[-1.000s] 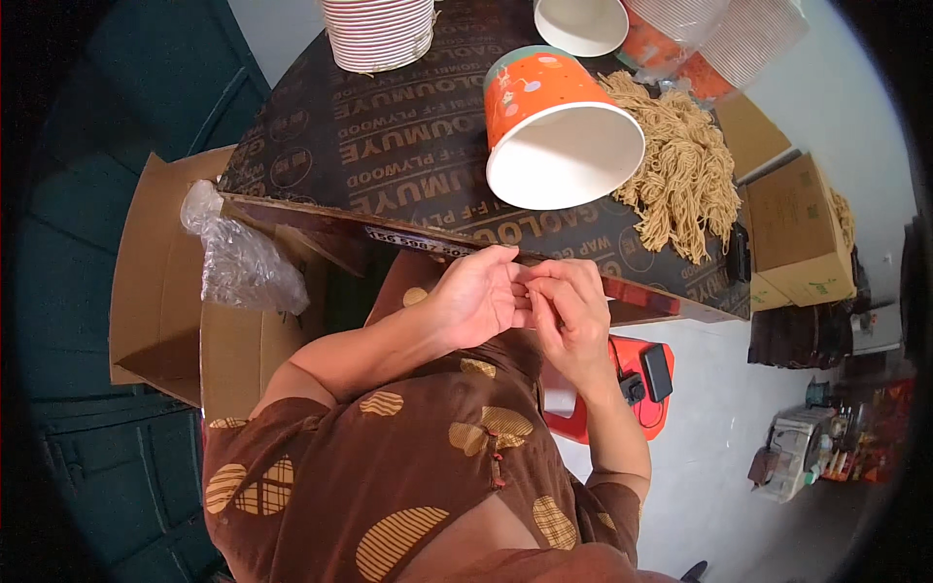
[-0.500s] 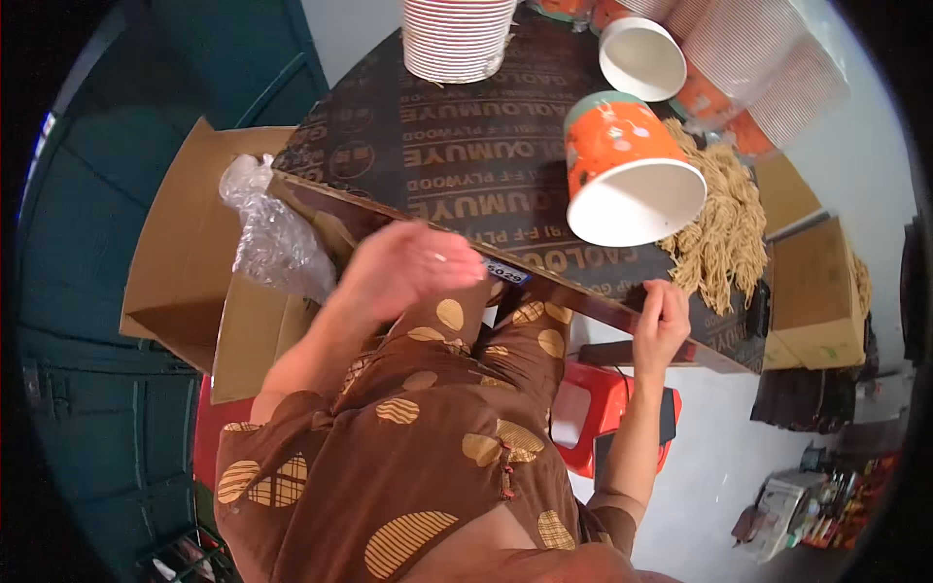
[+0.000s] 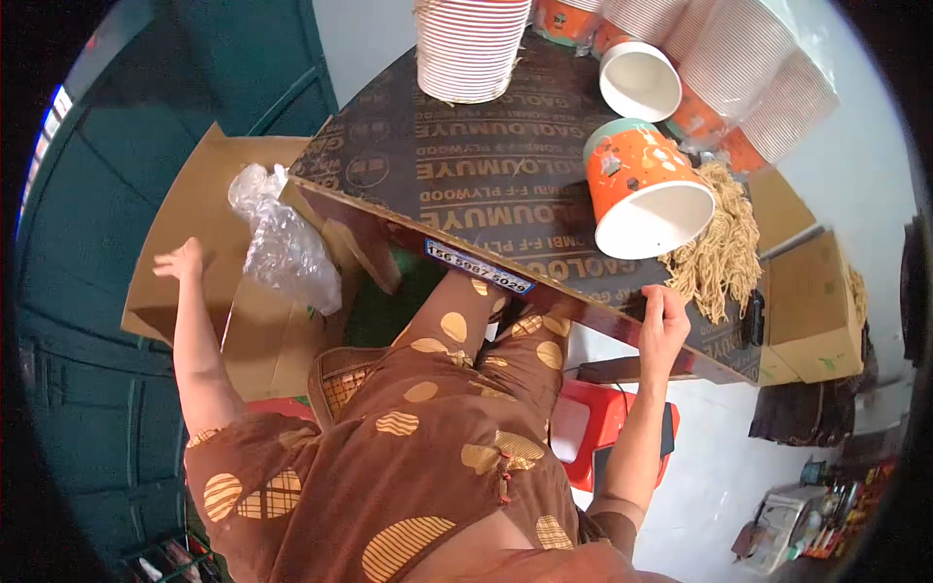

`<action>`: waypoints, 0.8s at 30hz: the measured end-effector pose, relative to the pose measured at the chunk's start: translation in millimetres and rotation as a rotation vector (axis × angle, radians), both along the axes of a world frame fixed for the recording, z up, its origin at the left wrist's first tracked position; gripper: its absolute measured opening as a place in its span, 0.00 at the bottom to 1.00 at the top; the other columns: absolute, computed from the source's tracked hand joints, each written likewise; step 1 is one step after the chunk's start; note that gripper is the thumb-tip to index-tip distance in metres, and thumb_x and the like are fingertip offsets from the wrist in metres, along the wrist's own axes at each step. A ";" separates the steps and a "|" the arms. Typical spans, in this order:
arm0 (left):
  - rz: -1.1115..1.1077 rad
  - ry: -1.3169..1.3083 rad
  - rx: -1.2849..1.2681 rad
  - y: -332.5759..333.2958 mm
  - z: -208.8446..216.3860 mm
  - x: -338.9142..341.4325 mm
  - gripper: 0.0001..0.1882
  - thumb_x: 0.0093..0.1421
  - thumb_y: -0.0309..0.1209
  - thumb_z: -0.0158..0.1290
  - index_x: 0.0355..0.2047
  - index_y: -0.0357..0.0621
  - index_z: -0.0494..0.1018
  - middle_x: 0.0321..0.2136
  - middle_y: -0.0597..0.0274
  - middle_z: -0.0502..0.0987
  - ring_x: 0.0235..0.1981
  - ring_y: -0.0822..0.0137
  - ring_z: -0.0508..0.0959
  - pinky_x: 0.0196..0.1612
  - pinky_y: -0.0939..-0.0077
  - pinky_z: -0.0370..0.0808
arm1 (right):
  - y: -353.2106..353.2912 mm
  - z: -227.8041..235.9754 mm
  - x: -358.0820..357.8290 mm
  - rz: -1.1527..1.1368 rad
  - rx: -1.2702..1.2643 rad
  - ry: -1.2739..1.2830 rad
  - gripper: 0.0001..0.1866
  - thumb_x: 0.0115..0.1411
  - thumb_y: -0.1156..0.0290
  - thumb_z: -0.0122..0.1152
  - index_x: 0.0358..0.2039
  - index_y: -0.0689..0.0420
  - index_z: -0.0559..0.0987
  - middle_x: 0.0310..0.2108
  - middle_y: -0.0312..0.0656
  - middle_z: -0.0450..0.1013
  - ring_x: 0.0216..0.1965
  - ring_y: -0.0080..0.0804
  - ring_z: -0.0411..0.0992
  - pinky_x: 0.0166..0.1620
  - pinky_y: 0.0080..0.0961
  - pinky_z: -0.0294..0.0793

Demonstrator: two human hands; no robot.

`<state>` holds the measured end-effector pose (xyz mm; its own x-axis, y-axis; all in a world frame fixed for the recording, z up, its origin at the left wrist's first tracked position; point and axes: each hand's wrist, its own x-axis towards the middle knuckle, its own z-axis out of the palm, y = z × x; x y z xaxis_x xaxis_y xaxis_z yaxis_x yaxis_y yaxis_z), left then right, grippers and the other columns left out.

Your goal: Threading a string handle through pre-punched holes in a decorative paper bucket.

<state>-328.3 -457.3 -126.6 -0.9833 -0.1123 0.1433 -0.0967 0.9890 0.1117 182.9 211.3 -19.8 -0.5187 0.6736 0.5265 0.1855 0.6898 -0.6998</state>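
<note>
My left hand [image 3: 181,260] is stretched out to the left with its fingers apart and nothing in it. It hangs over the open cardboard box [image 3: 170,219], next to a clear plastic bag [image 3: 289,248] on the box's side. At the front edge of the dark plywood table [image 3: 466,223], my right hand [image 3: 665,321] has its fingers curled over the rim. An orange paper tub [image 3: 641,175] with a white inside lies tilted on the table beyond it. The tub's side touches a heap of tan twine strands [image 3: 719,243].
A tall stack of paper tubs [image 3: 471,49] stands at the far edge. Another white tub [image 3: 639,83] and plastic-wrapped stacks [image 3: 734,63] are at the far right. A second carton [image 3: 812,306] stands right of the table. Below is a red stool [image 3: 588,418].
My left hand has swung from the table's front edge out to the left, over the cardboard box. The right hand stays at the table edge; the view has shifted slightly.
</note>
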 end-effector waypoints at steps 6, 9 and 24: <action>0.030 0.257 -0.565 84.1 31.4 0.6 0.22 0.59 0.45 0.52 0.47 0.46 0.78 0.55 0.43 0.68 0.55 0.35 0.67 0.43 0.19 0.65 | -3.6 3.5 -0.2 -0.014 0.018 0.002 0.08 0.63 0.74 0.55 0.31 0.64 0.80 0.29 0.44 0.76 0.33 0.34 0.74 0.40 0.28 0.71; 0.069 0.604 -0.386 202.4 107.5 51.4 0.22 0.55 0.47 0.55 0.45 0.48 0.78 0.63 0.50 0.59 0.60 0.36 0.60 0.49 0.24 0.61 | -3.5 5.1 11.2 -0.044 0.012 -0.003 0.08 0.62 0.75 0.54 0.31 0.64 0.79 0.29 0.44 0.76 0.33 0.34 0.74 0.39 0.28 0.72; -1.725 0.616 0.661 514.9 233.7 269.3 0.19 0.54 0.26 0.58 0.47 0.36 0.71 0.55 0.42 0.69 0.62 0.42 0.64 0.63 0.52 0.63 | -8.3 6.7 4.9 -0.009 0.084 0.003 0.04 0.59 0.77 0.56 0.28 0.62 0.78 0.29 0.44 0.75 0.34 0.39 0.73 0.41 0.32 0.71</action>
